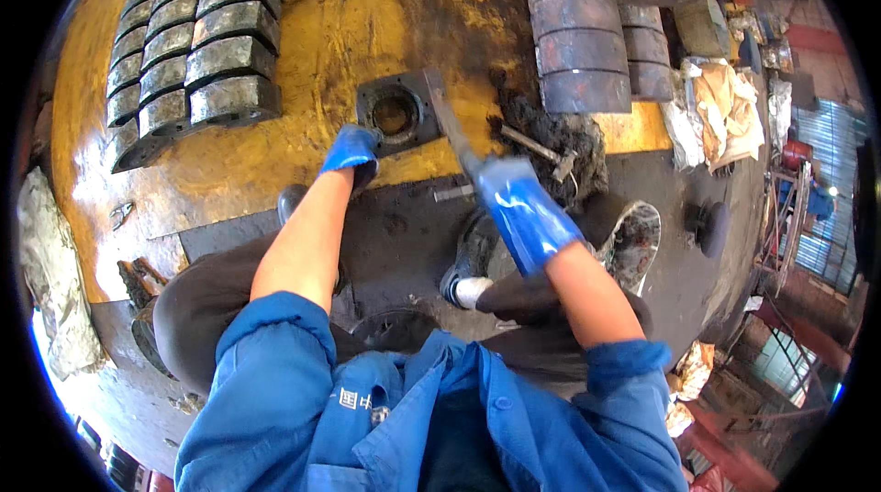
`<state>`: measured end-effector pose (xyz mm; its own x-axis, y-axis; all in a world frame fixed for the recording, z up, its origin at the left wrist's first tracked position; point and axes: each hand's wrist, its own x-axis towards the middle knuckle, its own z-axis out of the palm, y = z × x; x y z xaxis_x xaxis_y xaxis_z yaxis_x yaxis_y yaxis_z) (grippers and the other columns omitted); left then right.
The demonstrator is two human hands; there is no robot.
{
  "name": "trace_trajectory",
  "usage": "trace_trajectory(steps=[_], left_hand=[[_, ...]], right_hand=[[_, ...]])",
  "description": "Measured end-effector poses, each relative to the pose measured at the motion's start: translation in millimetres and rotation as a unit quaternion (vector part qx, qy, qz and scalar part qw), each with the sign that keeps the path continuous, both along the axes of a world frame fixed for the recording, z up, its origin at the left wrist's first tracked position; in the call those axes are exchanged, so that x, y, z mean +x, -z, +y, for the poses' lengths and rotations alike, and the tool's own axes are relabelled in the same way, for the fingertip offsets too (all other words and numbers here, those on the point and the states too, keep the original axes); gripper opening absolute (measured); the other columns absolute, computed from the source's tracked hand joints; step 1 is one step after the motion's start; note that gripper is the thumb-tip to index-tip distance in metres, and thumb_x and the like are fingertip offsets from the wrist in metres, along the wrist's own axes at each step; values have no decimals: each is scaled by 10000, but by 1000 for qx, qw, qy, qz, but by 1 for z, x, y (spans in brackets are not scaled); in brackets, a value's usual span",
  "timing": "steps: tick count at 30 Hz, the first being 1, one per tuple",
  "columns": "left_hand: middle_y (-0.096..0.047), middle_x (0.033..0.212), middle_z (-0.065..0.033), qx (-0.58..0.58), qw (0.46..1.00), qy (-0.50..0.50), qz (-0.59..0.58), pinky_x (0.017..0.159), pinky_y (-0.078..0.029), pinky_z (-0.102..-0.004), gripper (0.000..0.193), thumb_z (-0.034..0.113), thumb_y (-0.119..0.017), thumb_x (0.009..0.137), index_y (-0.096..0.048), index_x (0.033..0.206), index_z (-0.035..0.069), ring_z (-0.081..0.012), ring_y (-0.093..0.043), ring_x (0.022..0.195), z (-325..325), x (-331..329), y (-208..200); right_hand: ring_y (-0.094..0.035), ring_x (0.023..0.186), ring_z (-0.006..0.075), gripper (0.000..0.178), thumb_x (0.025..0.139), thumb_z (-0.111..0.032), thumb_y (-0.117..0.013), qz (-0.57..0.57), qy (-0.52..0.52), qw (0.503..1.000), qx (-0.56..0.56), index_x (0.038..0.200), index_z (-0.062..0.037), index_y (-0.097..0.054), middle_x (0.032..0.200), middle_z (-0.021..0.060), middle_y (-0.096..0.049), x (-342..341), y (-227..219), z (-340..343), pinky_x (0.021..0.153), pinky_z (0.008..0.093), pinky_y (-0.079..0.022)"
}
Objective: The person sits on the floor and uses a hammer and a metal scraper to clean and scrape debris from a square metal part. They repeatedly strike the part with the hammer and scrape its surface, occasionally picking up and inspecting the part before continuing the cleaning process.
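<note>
A dark square metal block (418, 91) with a round bore lies on the yellow work surface in front of me. My left hand (351, 150), in a blue glove, grips the block's near left corner; some fingertips are hidden. My right hand (525, 212), gloved in blue too, is closed around a long flat file-like tool (447, 117). Its blade runs along the right side of the block; motion blur hides whether they touch. Right of the tool, a hammer (540, 150) rests on a dark, dirty rag-like heap (587, 162).
Rows of curved metal blocks (229, 65) stand at the far left. Stacked round metal parts (578, 42) fill the far right, beside crumpled paper or sacking (725, 116). Small pliers (120, 214) lie at the left. Below the block is a dark sheet (395, 226).
</note>
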<state>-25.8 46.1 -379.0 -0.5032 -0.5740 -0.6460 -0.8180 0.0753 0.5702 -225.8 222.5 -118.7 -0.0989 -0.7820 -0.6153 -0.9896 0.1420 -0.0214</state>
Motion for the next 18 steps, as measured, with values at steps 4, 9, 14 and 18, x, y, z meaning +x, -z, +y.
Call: trace_trajectory(steps=[4, 9, 14, 18], left_hand=[[-674, 858, -219, 59, 992, -109, -21, 687, -467, -423, 338, 260, -662, 837, -663, 931, -65, -183, -568, 776, 18, -43, -76], [-671, 865, -236, 112, 978, -178, 12, 680, -471, -418, 337, 273, -667, 838, -667, 936, -50, -244, -614, 782, 11, -24, -58], [-664, 939, -253, 70, 991, -104, -55, 720, -495, -414, 333, 312, -661, 848, -682, 942, -7, -387, -643, 953, 4, -21, -12], [-668, 926, -241, 27, 999, -34, -16, 723, -500, -399, 290, 273, -629, 860, -686, 933, -2, -366, -650, 954, 8, -25, -36]], right_hand=[[-669, 827, 345, 429, 923, -122, -434, 22, 34, 999, -30, 1352, -120, -427, 954, 206, -655, -15, -5, -3, 662, 444, -539], [-674, 915, 329, 364, 950, -176, -384, 1, -6, 997, 78, 1281, -47, -462, 1000, 197, -675, 1, -11, -6, 723, 465, -538], [-668, 924, 348, 366, 945, -159, -413, 9, 13, 1000, 25, 1286, -37, -472, 1010, 196, -672, 1, -31, -5, 741, 471, -529], [-670, 893, 342, 379, 933, -131, -426, 6, 14, 997, 70, 1308, -95, -469, 1035, 178, -663, 7, -16, 26, 714, 452, -542]])
